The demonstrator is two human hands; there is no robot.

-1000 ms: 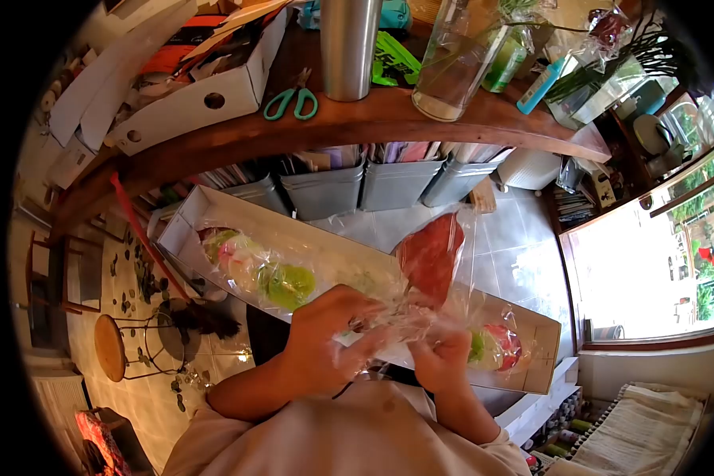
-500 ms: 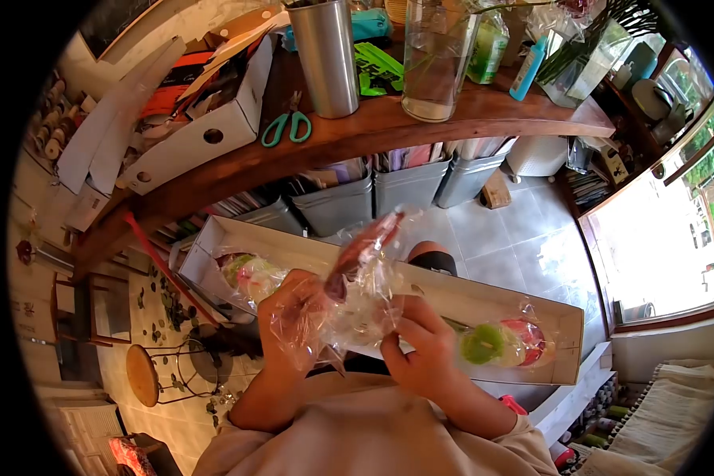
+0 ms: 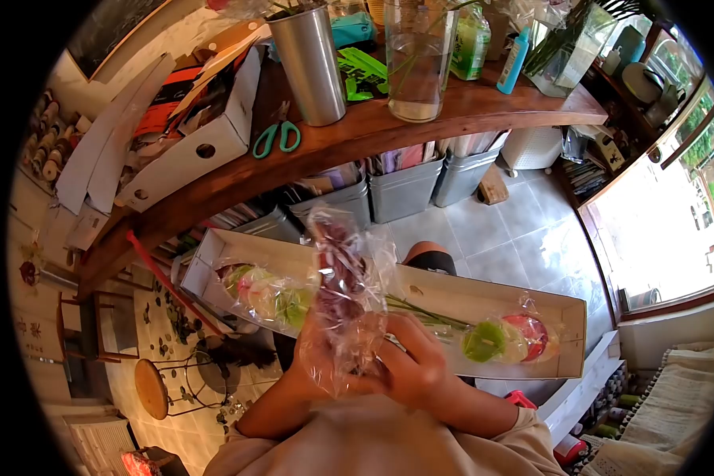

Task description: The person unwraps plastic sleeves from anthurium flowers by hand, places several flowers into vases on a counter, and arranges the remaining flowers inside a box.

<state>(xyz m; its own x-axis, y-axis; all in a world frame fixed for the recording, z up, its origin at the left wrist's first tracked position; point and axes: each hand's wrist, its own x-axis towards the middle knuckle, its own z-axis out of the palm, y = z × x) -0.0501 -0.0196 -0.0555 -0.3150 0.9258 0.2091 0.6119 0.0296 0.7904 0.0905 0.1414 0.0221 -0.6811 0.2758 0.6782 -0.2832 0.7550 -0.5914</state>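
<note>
In front of my chest I hold a dark red flower (image 3: 343, 266) wrapped in crinkled clear plastic. My left hand (image 3: 313, 361) is closed around the lower left of the wrapping. Fingers of my right hand (image 3: 411, 355) pinch the plastic low on its right side. Beneath my hands lies a long white cardboard box (image 3: 523, 295). Wrapped green and pink flowers (image 3: 266, 293) rest in its left end, partly hidden by the held bundle. Green and red flowers (image 3: 500, 339) in plastic lie at the right end, their green stems (image 3: 428, 311) running toward the middle.
Beyond the box curves a wooden counter (image 3: 349, 136) holding teal-handled scissors (image 3: 276, 139), a metal vase (image 3: 309, 67), a glass vase of water (image 3: 417, 79) and a filled cardboard box (image 3: 190, 155). Grey bins (image 3: 404, 190) stand below. A round stool (image 3: 151, 389) is at lower left.
The wrapped flower has swung from leaning right to nearly upright and shifted slightly left. Both hands have come closer together, lower on the plastic. The view has shifted a little.
</note>
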